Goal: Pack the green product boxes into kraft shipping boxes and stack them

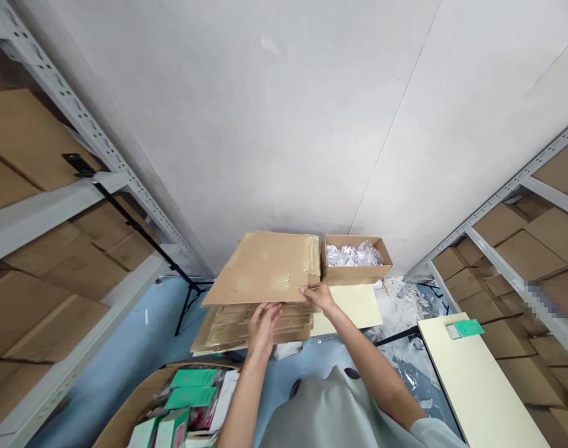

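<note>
A stack of flattened cardboard [260, 326] lies on a pale table top in front of me. Its top sheet [256, 267] is raised a little at the near edge. My right hand [317, 295] pinches the near right corner of that sheet, thumb on top. Under the near edge, at its middle, is my left hand [264, 320], palm up with fingers curled against the cardboard; its fingertips are partly hidden by the sheet.
An open box [356, 270] of crumpled plastic stands behind right. A large carton [139, 398] with green boxes is at the lower left. A pale table [479, 386] with a green packet [468, 328] is at right. Shelves and a black stand [144, 231] flank the space.
</note>
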Demonstrator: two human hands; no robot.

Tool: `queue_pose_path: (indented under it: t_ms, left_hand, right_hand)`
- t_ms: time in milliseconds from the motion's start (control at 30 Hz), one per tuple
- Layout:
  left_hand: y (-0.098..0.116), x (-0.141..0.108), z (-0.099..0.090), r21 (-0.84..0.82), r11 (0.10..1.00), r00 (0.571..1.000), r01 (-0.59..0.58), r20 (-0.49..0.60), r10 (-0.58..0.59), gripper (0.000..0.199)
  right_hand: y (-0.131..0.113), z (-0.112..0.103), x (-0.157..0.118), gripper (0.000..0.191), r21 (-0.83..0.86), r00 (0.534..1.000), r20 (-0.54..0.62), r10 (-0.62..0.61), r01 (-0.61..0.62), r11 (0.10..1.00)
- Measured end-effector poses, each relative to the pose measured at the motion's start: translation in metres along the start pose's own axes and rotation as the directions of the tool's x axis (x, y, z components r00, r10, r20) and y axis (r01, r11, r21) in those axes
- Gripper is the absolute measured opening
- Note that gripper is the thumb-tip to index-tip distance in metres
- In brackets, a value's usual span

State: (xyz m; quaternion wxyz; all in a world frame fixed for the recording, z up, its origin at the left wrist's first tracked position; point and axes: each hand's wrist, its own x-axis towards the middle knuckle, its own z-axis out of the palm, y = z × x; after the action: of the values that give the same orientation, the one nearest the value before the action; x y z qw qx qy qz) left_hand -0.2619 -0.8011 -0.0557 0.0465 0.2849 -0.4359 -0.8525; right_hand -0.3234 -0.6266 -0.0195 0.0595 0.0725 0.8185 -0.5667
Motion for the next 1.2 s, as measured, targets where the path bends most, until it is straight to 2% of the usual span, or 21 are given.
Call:
queue_pose_path:
  t_ms: [100,167,267,400,533,600,667,767,833,900,933,1000,1100,1133,1200]
  left_hand:
    - [0.005,-0.001,-0.001,0.049,0.997,0.997,-0.055,-0.052,0.058,0.044]
    - [0.009,-0.005,-0.002,0.064,0.995,0.992,-0.071,-0.096,0.077,0.041]
    - [0.015,-0.020,0.001,0.083,0.992,0.990,-0.096,-0.096,0.104,0.034]
    - [0.021,-0.054,0.018,0.145,0.980,0.991,-0.135,0.016,0.134,0.032]
    - [0.021,-0.081,0.059,0.216,0.968,0.966,-0.127,0.250,0.070,0.032]
    - [0.015,-0.089,0.090,0.188,0.980,0.920,-0.066,0.392,-0.013,0.031]
    - [0.003,-0.097,0.128,0.163,0.986,0.872,0.018,0.479,-0.095,0.029]
    - [-0.032,-0.120,0.193,0.237,0.968,0.801,0.086,0.562,-0.208,0.032]
    - [-0.063,-0.146,0.234,0.318,0.942,0.727,0.103,0.623,-0.290,0.042]
    - [-0.097,-0.178,0.271,0.386,0.917,0.647,0.099,0.675,-0.354,0.049]
    - [-0.115,-0.194,0.287,0.414,0.907,0.611,0.081,0.698,-0.373,0.050]
    - [-0.151,-0.225,0.317,0.479,0.878,0.551,0.019,0.728,-0.409,0.048]
    - [-0.208,-0.265,0.356,0.589,0.804,0.492,-0.082,0.725,-0.482,0.039]
    - [-0.227,-0.278,0.369,0.615,0.782,0.467,-0.105,0.725,-0.507,0.039]
    - [-0.265,-0.305,0.392,0.641,0.758,0.382,-0.124,0.736,-0.559,0.046]
  right_hand:
    - [-0.021,-0.001,-0.004,0.066,0.148,0.998,0.059,0.035,-0.044,0.988]
    - [-0.036,-0.004,-0.010,0.068,0.273,0.996,0.090,-0.005,-0.020,0.962]
    - [-0.056,-0.017,-0.030,0.066,0.355,0.990,0.050,-0.131,0.105,0.929]
    - [-0.065,-0.054,-0.074,0.049,0.319,0.961,-0.048,-0.271,0.272,0.908]
    - [-0.054,-0.118,-0.125,0.039,0.277,0.943,-0.230,-0.241,0.301,0.913]
    - [-0.040,-0.154,-0.152,0.041,0.242,0.919,-0.351,-0.182,0.277,0.930]
    - [-0.021,-0.187,-0.179,0.044,0.209,0.874,-0.473,-0.114,0.237,0.949]
    - [0.022,-0.233,-0.221,0.049,0.189,0.773,-0.635,-0.001,0.156,0.970]
    - [0.058,-0.263,-0.252,0.051,0.187,0.697,-0.713,0.071,0.091,0.978]
    - [0.095,-0.296,-0.288,0.052,0.193,0.597,-0.789,0.146,0.014,0.981]
    - [0.113,-0.314,-0.307,0.052,0.201,0.527,-0.830,0.183,-0.024,0.979]
    - [0.146,-0.351,-0.348,0.052,0.228,0.355,-0.903,0.241,-0.078,0.971]
    - [0.188,-0.411,-0.410,0.055,0.252,0.089,-0.961,0.262,-0.111,0.961]
    - [0.200,-0.431,-0.430,0.056,0.259,0.013,-0.965,0.263,-0.124,0.958]
    - [0.223,-0.468,-0.468,0.059,0.286,-0.105,-0.957,0.272,-0.159,0.945]
